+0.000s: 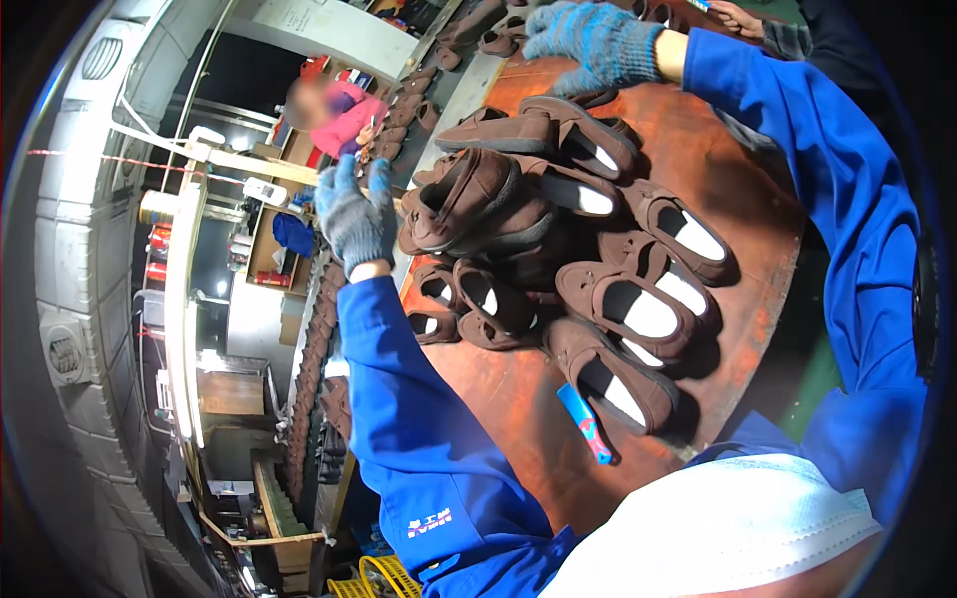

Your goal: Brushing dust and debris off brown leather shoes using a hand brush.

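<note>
Several brown slip-on shoes lie heaped on a reddish-brown worktable, many with white insoles showing. My left hand (356, 214), in a grey knit glove with blue fingertips, is raised at the left of the heap, fingers spread. It is close to a large brown shoe (454, 204) on top, and I see nothing in its grasp. Over the far end of the table, my right hand (595, 47) wears a matching glove and has its fingers stretched out; nothing shows in it. A blue-and-red slim tool (586, 423) rests beside the nearest shoe (608, 379).
A line of brown shoes (404, 110) runs along a bench at the far left, where a person in pink (344, 118) sits. Another person's hand (736, 18) is at the upper right. A yellow basket (391, 576) stands at the lower left.
</note>
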Available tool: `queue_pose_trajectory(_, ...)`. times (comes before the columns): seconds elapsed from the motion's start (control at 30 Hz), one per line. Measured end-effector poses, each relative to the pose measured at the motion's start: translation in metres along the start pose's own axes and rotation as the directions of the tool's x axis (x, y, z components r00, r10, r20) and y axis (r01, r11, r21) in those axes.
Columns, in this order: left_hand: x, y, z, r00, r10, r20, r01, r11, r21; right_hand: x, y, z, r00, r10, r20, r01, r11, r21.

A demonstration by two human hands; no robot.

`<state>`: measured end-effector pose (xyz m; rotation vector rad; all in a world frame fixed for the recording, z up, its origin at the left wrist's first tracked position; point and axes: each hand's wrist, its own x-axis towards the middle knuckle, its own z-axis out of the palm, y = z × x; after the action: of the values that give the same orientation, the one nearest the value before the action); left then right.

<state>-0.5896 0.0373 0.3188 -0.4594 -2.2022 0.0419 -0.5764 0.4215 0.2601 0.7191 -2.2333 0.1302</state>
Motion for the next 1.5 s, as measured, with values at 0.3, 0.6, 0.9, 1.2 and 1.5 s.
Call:
queue_pose_trajectory(0.3,-0.166,0.061,-0.122,0.976,-0.055,0.21,0.104,0.967,-0.231,-0.098,-0.089,-0.091,0.871,-0.205,0.446,0.051,0.942,0.332)
queue_pose_trajectory(0.6,-0.4,0.123,-0.162,0.79,-0.448,0.419,0.57,0.789,-0.23,-0.214,-0.198,-0.105,0.852,-0.29,0.435,0.004,0.835,0.55)
queue_pose_trajectory(0.9,-0.504,0.204,-0.118,0.611,-0.67,0.422,0.792,0.528,-0.308,-0.257,-0.379,-0.067,0.872,-0.177,0.457,-0.159,0.78,0.605)
queue_pose_trajectory(1.2,-0.533,0.197,-0.097,0.418,-0.758,0.501,0.768,0.001,-0.641,-0.264,-0.453,-0.017,0.893,-0.012,0.45,-0.21,0.873,0.44)
queue_pose_trajectory(1.5,-0.518,0.198,-0.11,0.492,-0.685,0.537,0.814,0.143,-0.563,-0.286,-0.445,-0.004,0.893,0.072,0.445,-0.272,0.873,0.404)
